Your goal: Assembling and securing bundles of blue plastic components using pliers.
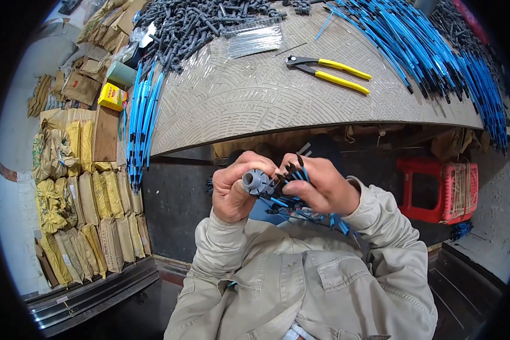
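Both hands are held close together in front of my chest, just off the table's near edge. My left hand (pixel 236 184) is closed round a grey plastic fitting (pixel 256 182) with a round opening and a slotted collar. Blue rods with black tips (pixel 293 173) are gripped in my right hand (pixel 321 184), beside the fitting. More of the blue rods hang below the hands, partly hidden by the fingers. Whether the rods touch the fitting's slots cannot be made out.
On the textured table (pixel 238 102) lie yellow-handled pliers (pixel 330 73), a clear bag of thin pins (pixel 255 39), a heap of dark grey plastic parts (pixel 201 25) and blue rod bundles (pixel 402 45). A red stool (pixel 436 190) stands at right; packed paper sacks (pixel 90 198) line the left.
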A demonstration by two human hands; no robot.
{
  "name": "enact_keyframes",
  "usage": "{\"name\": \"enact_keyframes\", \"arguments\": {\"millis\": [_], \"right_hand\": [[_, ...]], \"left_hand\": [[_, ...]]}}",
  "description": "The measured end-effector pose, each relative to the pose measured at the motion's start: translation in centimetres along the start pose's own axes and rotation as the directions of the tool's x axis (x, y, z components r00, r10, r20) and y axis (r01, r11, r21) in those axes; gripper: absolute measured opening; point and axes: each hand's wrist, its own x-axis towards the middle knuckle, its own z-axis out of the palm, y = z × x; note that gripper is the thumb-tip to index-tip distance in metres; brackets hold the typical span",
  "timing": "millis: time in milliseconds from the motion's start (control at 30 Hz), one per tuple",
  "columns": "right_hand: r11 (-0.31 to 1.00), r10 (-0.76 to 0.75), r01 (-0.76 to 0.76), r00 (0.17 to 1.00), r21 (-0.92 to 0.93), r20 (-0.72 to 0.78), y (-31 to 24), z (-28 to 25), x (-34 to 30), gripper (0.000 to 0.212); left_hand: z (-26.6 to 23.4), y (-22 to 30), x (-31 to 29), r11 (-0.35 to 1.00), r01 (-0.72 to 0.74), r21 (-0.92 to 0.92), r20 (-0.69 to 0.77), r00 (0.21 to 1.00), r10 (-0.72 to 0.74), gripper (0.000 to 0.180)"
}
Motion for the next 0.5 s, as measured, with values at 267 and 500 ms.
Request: {"name": "enact_keyframes", "arguments": {"millis": [267, 500], "right_hand": [[0.789, 0.281, -0.273, 0.957, 0.550, 0.072, -0.1, 0.6, 0.2, 0.015], [0.846, 0.241, -0.243, 0.968, 0.474, 0.066, -0.9, 0.9, 0.1, 0.018]], "left_hand": [[-0.7, 0.8, 1.1, 0.994, 0.097, 0.051, 0.092, 0.991, -0.101, 0.034], [-0.6, 1.8, 0.8, 0.989, 0.146, 0.038, 0.136, 0.979, -0.150, 0.031]]}}
